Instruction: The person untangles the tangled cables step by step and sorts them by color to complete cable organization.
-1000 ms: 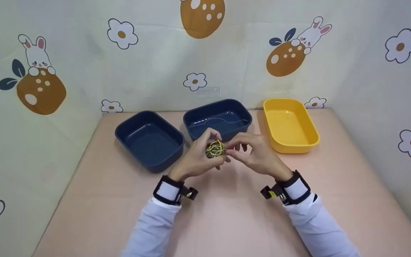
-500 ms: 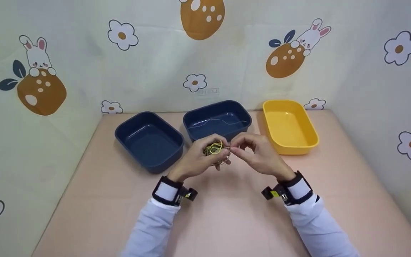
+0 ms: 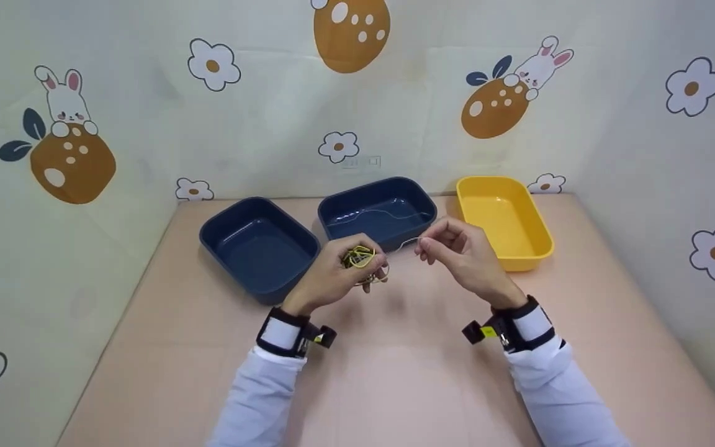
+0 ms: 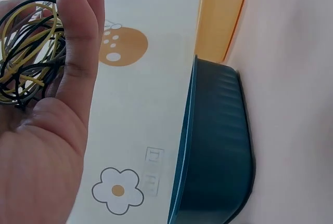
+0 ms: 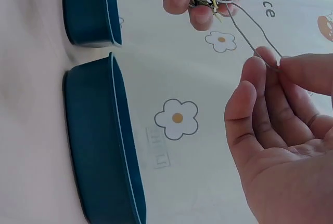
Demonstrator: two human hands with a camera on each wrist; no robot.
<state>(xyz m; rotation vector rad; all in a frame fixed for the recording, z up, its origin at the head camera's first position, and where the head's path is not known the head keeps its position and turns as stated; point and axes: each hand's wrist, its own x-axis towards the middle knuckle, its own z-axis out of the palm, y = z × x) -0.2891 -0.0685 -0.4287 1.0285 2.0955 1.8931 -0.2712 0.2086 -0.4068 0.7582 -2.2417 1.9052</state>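
My left hand (image 3: pixel 329 273) curls around a tangled bundle of thin wires (image 3: pixel 357 256) in yellow, black and grey. The thumb presses on the bundle in the left wrist view (image 4: pixel 34 52). From its right side runs a thin grey wire (image 5: pixel 264 36), doubled into a loop in the right wrist view. My right hand (image 3: pixel 468 261) pinches the end of that loop between thumb and fingers. Both hands are raised in front of the middle dark blue bin (image 3: pixel 382 238). Inside this bin lies a single thin pale wire (image 3: pixel 367 210).
At the left stands another dark blue bin (image 3: pixel 264 287), and at the right a yellow bin (image 3: pixel 516 262). All rest on a pale pink table (image 3: pixel 388 385). Behind it hangs a patterned cloth (image 3: pixel 270 105) with flowers and rabbits.
My right hand has moved right and slightly up, drawing the grey wire out from the bundle. My left hand has shifted a little left with the bundle.
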